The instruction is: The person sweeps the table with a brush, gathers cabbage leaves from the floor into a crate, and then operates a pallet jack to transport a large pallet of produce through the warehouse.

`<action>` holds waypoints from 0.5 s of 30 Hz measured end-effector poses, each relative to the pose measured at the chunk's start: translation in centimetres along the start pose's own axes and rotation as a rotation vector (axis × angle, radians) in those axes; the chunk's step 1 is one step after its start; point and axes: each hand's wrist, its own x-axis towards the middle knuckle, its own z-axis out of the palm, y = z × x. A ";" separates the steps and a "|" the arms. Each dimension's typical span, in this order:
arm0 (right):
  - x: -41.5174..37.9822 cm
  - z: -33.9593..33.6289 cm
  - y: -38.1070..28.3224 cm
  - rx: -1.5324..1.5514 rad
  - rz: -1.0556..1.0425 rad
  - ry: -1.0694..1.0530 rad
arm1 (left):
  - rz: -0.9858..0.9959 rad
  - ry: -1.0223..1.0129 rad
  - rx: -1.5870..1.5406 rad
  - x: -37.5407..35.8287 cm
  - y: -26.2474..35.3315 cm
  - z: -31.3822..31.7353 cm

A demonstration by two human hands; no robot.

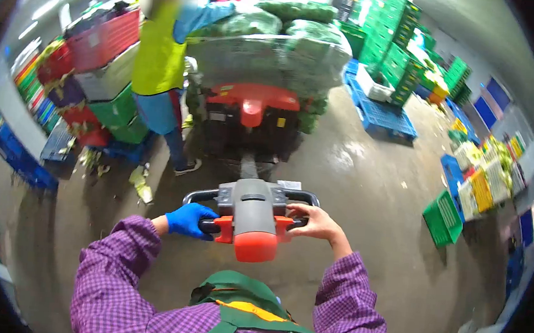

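In front of me is the grey and red control handle (253, 209) of a pallet truck. My left hand (190, 221), in a blue glove, is closed round its left grip. My bare right hand (315, 224) is closed on the right grip, fingers by the red control. Beyond the handle stands the red and black truck body (252, 107). Behind that body rises a tall load of green produce in clear plastic wrap (268, 58).
A person in a yellow vest (157, 53) stands left of the load, an arm on it. Stacked crates (107, 106) are at left. Right are a blue pallet (379, 112), green crate stacks (401, 67) and a tilted green crate (443, 219). Leaf scraps (142, 184) lie on the floor.
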 end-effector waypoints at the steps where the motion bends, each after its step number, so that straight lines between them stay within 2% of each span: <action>1: -0.1 0.0 -0.8 -0.005 0.012 0.005 | 0.029 0.024 0.022 0.0 -0.2 0.1; 6: -0.2 -0.1 -0.9 -0.036 0.024 0.017 | -0.030 0.007 -0.009 0.0 0.0 0.2; 15: -0.1 -0.3 -0.7 -0.039 0.031 -0.006 | 0.003 0.025 0.057 0.0 0.4 0.1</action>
